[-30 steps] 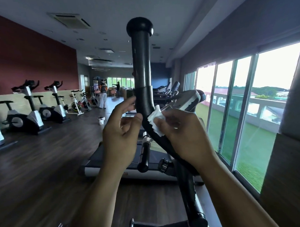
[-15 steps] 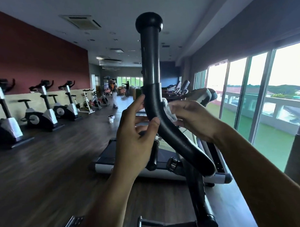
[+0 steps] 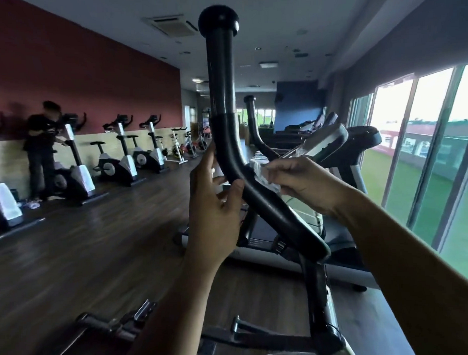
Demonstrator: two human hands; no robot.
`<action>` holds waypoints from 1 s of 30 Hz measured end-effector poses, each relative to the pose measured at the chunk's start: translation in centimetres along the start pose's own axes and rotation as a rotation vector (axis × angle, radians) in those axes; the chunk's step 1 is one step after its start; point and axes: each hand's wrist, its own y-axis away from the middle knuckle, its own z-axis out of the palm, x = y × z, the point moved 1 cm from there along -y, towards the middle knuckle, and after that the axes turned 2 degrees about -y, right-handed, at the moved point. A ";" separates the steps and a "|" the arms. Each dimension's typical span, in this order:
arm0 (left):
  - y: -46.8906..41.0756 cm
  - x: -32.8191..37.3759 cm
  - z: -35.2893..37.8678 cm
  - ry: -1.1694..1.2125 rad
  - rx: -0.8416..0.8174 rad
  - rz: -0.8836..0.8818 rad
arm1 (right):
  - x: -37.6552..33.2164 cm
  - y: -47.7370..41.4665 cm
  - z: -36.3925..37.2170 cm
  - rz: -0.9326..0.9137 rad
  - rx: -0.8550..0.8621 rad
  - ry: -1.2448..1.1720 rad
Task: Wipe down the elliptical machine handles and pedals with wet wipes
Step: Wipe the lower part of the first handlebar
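A black curved elliptical handle (image 3: 222,98) rises in front of me, capped by a round knob. My left hand (image 3: 215,204) rests against its bend, thumb on the near side and fingers behind the tube. My right hand (image 3: 304,182) pinches a white wet wipe (image 3: 262,173) and presses it to the right side of the bend. A second black handle (image 3: 255,126) stands just behind. The pedals are out of sight.
A treadmill (image 3: 342,189) stands right behind the handle. Several exercise bikes (image 3: 123,160) line the red wall on the left, where a person (image 3: 41,147) stands at one. Tall windows (image 3: 422,144) run along the right. Elliptical frame bars (image 3: 249,338) cross the bottom over the dark wood floor.
The view has swung left, bringing more bikes and a person into sight. My right hand with the wipe slid a little down the right side of the bend. My left hand stays on the handle.
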 end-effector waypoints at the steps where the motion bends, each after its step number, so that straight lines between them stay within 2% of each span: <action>1: 0.3 0.1 0.1 -0.028 0.004 -0.005 | 0.6 0.5 -0.7 0.032 -0.027 0.028; 4: 1.1 0.2 0.4 -0.125 0.027 -0.006 | 1.3 1.7 -2.1 0.088 -0.116 0.047; 10: 3.4 0.3 2.1 -0.119 0.064 -0.029 | 0.9 2.0 -1.6 -0.127 -0.030 0.158; 14: 5.4 0.2 3.9 -0.130 0.090 -0.034 | 2.5 4.6 -2.3 -0.197 -0.016 0.224; 18: 6.8 0.1 5.8 -0.131 0.117 -0.014 | 5.7 9.0 -3.2 -0.123 0.126 0.236; 24: 8.4 -0.5 8.3 -0.110 0.194 0.002 | 11.3 13.5 -2.4 -0.229 0.426 0.434; 30: 8.8 -1.7 8.7 -0.066 0.208 0.016 | 14.1 14.7 -0.9 -0.230 0.570 0.398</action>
